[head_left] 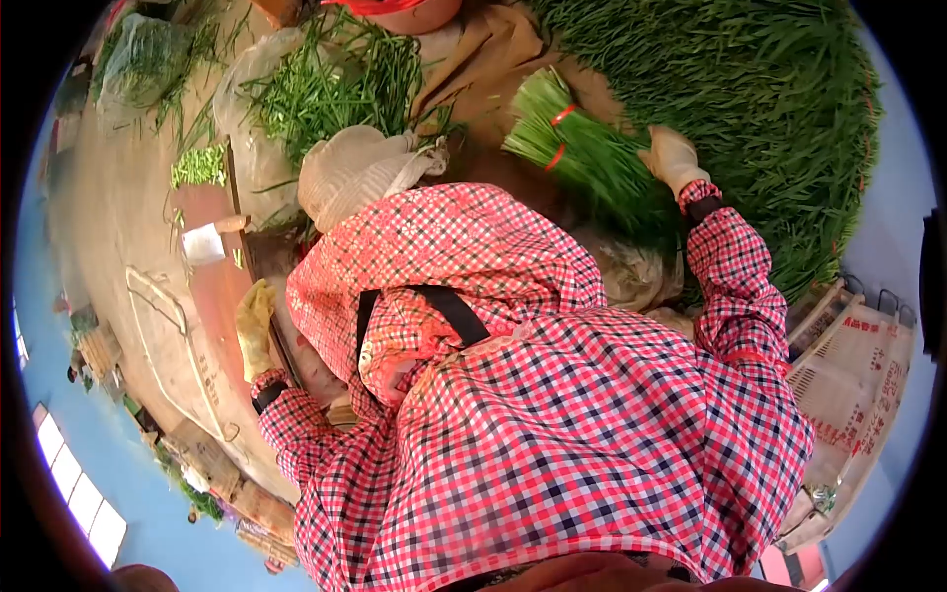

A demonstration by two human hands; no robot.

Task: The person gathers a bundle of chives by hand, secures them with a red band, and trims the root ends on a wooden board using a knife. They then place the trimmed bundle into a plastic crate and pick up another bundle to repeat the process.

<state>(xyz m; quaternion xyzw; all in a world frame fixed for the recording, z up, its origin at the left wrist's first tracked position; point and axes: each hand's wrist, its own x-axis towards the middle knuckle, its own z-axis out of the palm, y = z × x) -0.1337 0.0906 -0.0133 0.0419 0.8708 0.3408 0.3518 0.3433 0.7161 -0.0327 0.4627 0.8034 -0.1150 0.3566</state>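
My right hand [673,158], in a pale glove, has its fingers bent over the leaves of the banded garlic chives [577,138]. Two red bands circle their stems, whose pale ends point up and left. It looks like two bundles lying side by side. At the left, my left hand [254,321] in a yellow glove lies on the edge of a reddish board [217,291], fingers stretched out and holding nothing. Just above it on the board rests a cleaver [204,245] with a wooden handle. Short cut stem pieces [199,166] are heaped at the board's far end.
A large heap of long green leaves [750,109] fills the upper right. Loose greens [335,99] lie on plastic beyond the board. A red basin [404,12] stands at the top. Printed crates [853,385] are at the right, and a metal frame [163,345] lies on the floor.
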